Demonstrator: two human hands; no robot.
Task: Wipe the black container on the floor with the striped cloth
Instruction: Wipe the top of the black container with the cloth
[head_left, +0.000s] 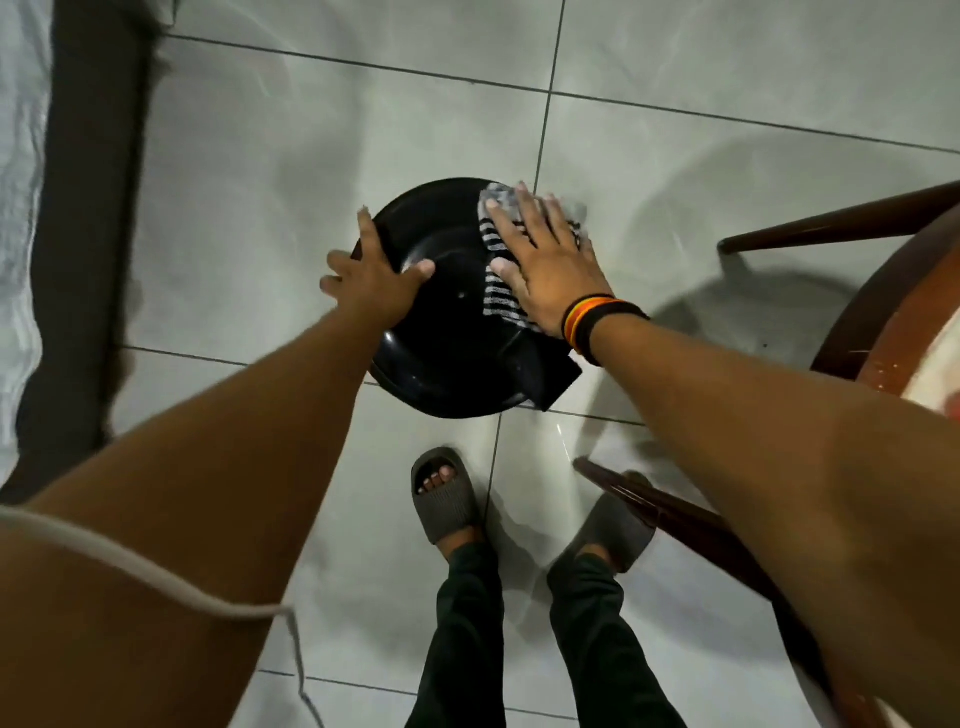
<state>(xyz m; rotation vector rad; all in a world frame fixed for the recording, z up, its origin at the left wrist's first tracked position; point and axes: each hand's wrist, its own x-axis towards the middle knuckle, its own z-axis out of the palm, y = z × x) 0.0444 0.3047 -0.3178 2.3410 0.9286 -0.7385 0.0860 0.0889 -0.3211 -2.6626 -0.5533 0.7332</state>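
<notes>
A round black container (447, 358) stands on the pale tiled floor in front of my feet. My left hand (371, 280) grips its left rim, thumb over the top surface and fingers down the outside. My right hand (545, 265) lies flat with fingers spread, pressing the black-and-white striped cloth (496, 291) against the container's right side. The cloth bunches up beyond my fingertips, and its lower part is hidden under my palm. A banded wristband sits on my right wrist.
A dark wooden chair (852, 332) with a pale seat stands close on the right, one leg (660, 509) crossing beside my right foot. My feet in grey slippers (444, 493) stand just behind the container. A dark strip (88, 218) runs along the floor at the left.
</notes>
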